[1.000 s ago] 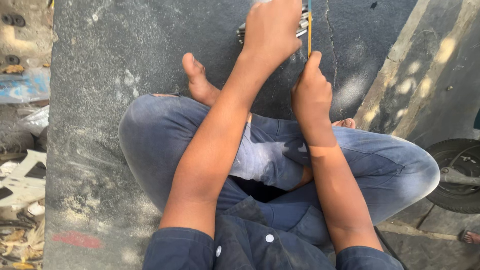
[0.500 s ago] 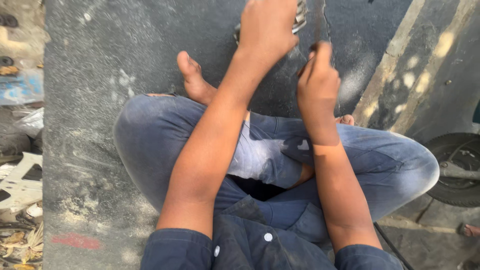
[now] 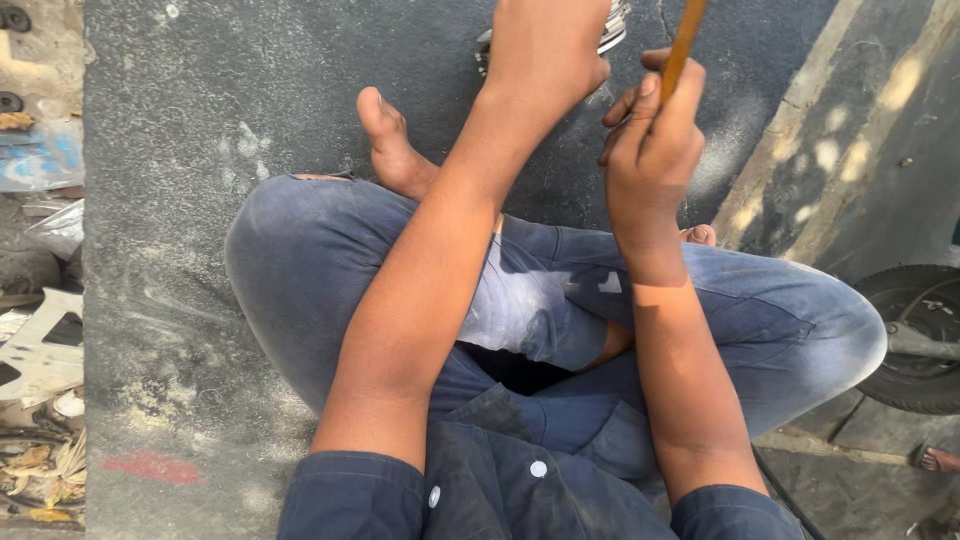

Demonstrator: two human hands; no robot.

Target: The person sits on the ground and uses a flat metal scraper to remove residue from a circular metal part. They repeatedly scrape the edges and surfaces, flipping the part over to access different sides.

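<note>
A dark stone slab (image 3: 250, 150) fills most of the frame, with a person sitting cross-legged on it in blue jeans (image 3: 560, 300); a small black wheel (image 3: 915, 340) sits at the right edge; the left hand (image 3: 550, 45), top centre, presses down on a ridged metal part (image 3: 612, 25), its fingers out of view; the right hand (image 3: 650, 140), just right of it, is closed around a thin orange-handled tool (image 3: 685, 40) rising out of the top edge.

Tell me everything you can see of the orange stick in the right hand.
The orange stick is thin, straight and smooth, perhaps a tool handle; its material is unclear. It stands nearly upright, leaning slightly right, and runs out of the frame's top edge. The right hand grips its lower part with curled fingers, hiding the lower end. Nothing else visibly touches it.
</note>
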